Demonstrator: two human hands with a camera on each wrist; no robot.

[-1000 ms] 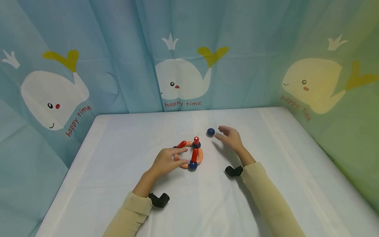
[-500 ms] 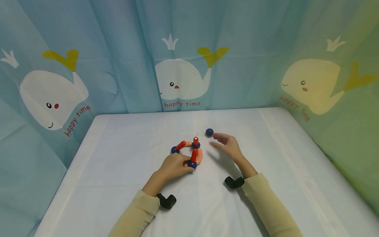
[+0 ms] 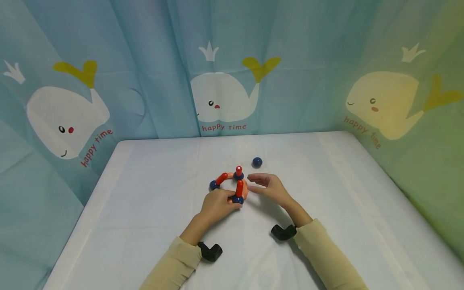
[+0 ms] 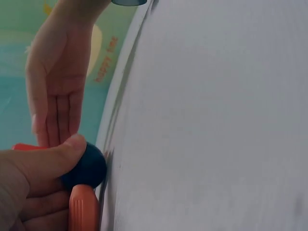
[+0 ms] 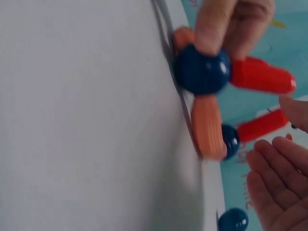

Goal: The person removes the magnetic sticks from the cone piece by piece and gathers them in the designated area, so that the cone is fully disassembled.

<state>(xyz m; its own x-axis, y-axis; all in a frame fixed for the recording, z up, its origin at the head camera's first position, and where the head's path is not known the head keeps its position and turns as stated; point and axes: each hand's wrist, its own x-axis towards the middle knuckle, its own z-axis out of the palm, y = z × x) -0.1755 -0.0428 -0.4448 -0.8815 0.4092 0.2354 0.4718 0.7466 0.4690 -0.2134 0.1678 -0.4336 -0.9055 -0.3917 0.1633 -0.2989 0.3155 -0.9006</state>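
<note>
On the white table lies a ring of curved orange rods [image 5: 207,126] joined by dark blue balls, with red rods standing up from the balls. My left hand [image 3: 218,205] pinches the near blue ball [image 5: 202,71] between thumb and fingers; a red rod [image 3: 239,188] rises from that ball. The far ball [image 3: 238,176] and the left ball [image 3: 214,185] each carry a red rod too, the left one leaning. My right hand [image 3: 272,188] is at the ring's right side, fingers extended and thumb apart, nothing in its grasp.
A loose dark blue ball [image 3: 257,162] lies on the table behind the right hand. Black wrist-worn pieces [image 3: 284,232] stick out from both cuffs. A blue curtain [image 3: 156,80] with whale prints hangs behind the table [image 3: 156,161].
My left hand has moved right and taken hold of the near ball, shifting the ring slightly. My right hand has come away from the loose ball toward the ring's right side.
</note>
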